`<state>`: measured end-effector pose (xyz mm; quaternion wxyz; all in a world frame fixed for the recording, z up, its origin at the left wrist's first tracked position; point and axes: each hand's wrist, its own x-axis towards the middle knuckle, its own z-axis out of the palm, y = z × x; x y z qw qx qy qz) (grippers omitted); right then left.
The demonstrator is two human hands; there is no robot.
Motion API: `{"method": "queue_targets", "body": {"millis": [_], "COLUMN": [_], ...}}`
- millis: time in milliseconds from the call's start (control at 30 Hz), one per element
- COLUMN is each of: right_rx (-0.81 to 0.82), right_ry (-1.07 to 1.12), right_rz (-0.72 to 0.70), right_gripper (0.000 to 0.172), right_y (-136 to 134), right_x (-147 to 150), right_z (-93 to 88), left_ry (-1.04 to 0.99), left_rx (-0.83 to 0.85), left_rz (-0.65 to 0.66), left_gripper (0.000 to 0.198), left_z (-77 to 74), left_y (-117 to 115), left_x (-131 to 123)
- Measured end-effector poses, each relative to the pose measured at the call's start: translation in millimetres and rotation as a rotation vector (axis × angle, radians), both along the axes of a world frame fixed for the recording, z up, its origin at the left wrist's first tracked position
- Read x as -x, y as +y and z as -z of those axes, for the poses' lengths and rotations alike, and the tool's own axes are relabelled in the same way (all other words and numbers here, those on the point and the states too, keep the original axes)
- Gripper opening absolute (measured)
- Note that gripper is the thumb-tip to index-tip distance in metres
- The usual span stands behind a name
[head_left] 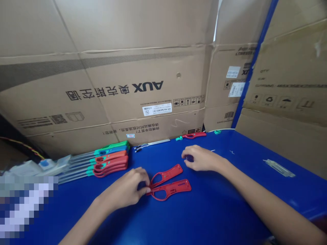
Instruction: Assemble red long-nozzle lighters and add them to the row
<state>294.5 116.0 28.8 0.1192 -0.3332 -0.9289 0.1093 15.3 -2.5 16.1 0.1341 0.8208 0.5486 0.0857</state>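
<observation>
Two red plastic handle halves (pixel 170 185) lie side by side on the blue table (pixel 209 211). My left hand (pixel 129 190) is closed in a pinch on their near ends. To the right and a little farther back, my right hand (pixel 200 159) rests knuckles-up on the table, fingers curled under; whether they hold anything is hidden.
A row of several finished lighters (pixel 107 160) with red, orange, blue and green handles lies at the left. One red lighter (pixel 194 135) and a bare metal tube (pixel 152 144) lie by the cardboard wall (pixel 114 85). A clear part (pixel 279 168) lies at the right.
</observation>
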Motion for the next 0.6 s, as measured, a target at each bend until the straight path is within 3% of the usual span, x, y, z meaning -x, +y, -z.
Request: {"method": "queue_targets", "body": {"millis": [133,300,600], "right_rx": [-0.009,0.009,0.023], "right_ry": [0.011,-0.001,-0.038], "right_rz": [0.054,0.055,0.031], "right_gripper": [0.02,0.018,0.02], "right_y": [14.8,23.5,13.0], "right_x": [-8.1,-10.3,-3.9], "right_z": [4.7,15.4,19.4], "left_ry": [-0.019,-0.016,-0.054], "left_rx": [-0.023,-0.055,-0.089], "left_rz": [0.073,0.126,0.064], "left_gripper": [0.012,0.016,0.014], "left_z": [-0.9,15.5,29.0], "left_y": [8.2,13.4,2.3], "left_x": [-17.3,-35.4,-24.7]}}
